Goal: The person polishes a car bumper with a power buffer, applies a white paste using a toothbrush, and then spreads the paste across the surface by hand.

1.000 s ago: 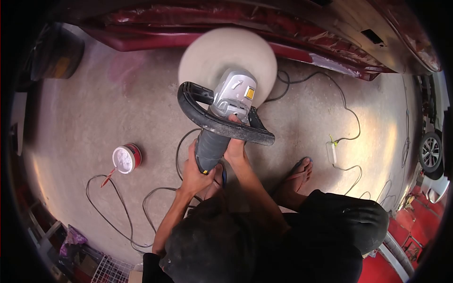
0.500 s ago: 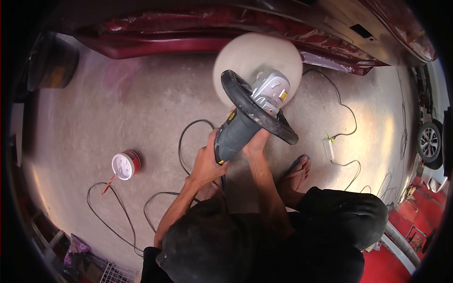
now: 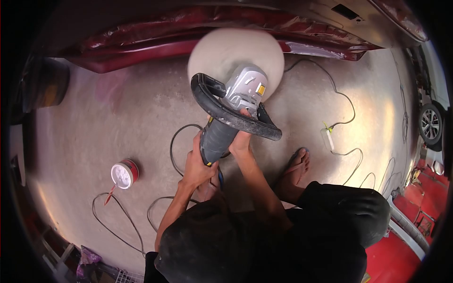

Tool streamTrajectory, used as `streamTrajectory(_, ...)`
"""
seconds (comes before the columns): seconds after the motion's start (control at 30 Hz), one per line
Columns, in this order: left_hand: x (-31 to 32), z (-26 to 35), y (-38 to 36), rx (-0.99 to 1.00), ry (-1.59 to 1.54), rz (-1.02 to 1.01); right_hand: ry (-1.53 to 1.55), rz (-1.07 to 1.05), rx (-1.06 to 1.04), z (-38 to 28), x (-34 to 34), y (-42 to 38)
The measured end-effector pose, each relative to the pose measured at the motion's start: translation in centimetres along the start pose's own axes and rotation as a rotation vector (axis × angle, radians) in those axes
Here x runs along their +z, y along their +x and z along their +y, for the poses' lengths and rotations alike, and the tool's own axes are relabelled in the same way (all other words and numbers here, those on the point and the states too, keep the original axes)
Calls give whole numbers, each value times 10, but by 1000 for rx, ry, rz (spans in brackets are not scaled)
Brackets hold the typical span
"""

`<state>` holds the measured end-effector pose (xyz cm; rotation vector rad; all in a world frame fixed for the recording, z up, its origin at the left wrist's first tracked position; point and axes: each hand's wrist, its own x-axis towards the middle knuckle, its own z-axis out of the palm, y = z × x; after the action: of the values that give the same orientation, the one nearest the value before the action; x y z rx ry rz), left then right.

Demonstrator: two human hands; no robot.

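Note:
Both my hands hold a grey and silver power polisher (image 3: 218, 140) with a black loop handle and a yellow patch on its head. My left hand (image 3: 194, 166) is wrapped round the rear of its body. Farther forward, my right hand (image 3: 241, 140) grips the body just below the head, partly hidden by the loop handle. The large white round pad (image 3: 205, 54) looks blurred, as if spinning. It overlaps the dark red car sill (image 3: 141, 53) in view; whether its face presses on the sill is hidden.
A tub of pale paste (image 3: 123, 174) with a red-handled tool stands on the concrete floor at left. Cords (image 3: 172, 151) loop around my feet. At right lie a cord connector (image 3: 327, 137) and, beyond it, a car wheel (image 3: 430, 125). A dark container (image 3: 54, 85) stands at far left.
The polisher and both hands have shifted left and slightly up toward the sill. My grip stays the same. The view has also tilted a little.

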<state>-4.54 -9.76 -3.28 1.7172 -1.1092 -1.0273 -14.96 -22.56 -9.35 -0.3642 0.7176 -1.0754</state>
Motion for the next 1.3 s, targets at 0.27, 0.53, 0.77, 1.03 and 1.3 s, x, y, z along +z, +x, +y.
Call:
streamTrajectory(0.27,14,33,23,-31,12,-71,-11,-89,-15,-70,44,-6)
streamTrajectory(0.53,-31,-29,-43,-27,-19,174,-405,-57,49,14,94,-40)
streamTrajectory(0.77,-30,-12,-72,-172,-92,319,-443,-226,161,32,112,-46)
streamTrajectory(1.03,-5,56,-39,-270,-10,39,-91,-141,206,-44,65,-35)
streamTrajectory(1.3,-17,60,-45,-232,1,113,-113,-82,246,-28,78,-41)
